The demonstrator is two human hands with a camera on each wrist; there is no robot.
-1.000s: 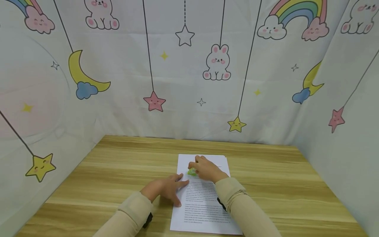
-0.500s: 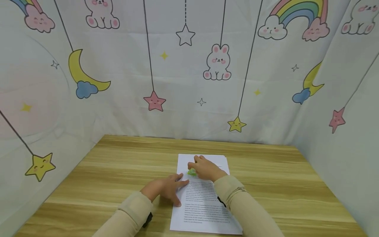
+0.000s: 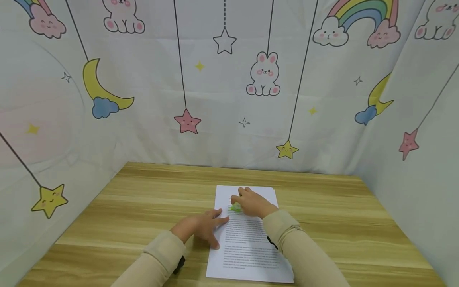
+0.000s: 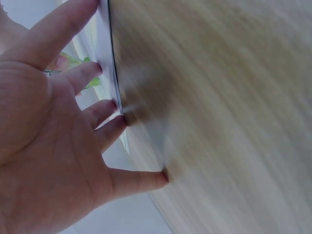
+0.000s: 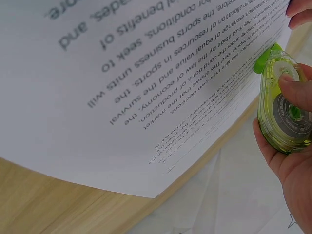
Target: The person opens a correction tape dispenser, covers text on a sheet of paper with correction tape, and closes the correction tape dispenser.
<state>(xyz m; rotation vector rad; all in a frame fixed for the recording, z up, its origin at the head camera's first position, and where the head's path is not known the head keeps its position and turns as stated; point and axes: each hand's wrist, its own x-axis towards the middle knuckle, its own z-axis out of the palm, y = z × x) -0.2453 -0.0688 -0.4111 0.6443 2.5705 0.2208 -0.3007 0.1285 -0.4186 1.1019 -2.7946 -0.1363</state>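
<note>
My right hand (image 3: 255,202) grips a see-through green correction tape dispenser (image 5: 285,105), its thumb on the side of the case. The dispenser's bright green tip (image 5: 267,59) is at the printed lines in the upper part of a sheet of paper (image 3: 251,259). Spread fingers of my left hand (image 3: 205,228) rest at the sheet's left edge. In the left wrist view its fingertips (image 4: 119,122) touch the paper's edge, and one finger reaches the wood beside it. My right fingers partly hide the dispenser in the head view.
More paper edges show under the top sheet at its upper right corner (image 3: 274,189). The papers lie on a wood-grain table (image 3: 150,187). A white cloth (image 3: 222,147) printed with stars, moons and rabbits stands behind the table and along both sides.
My right hand has slid slightly to the right along the text with the correction tape dispenser. The left hand and the paper have stayed in place.
</note>
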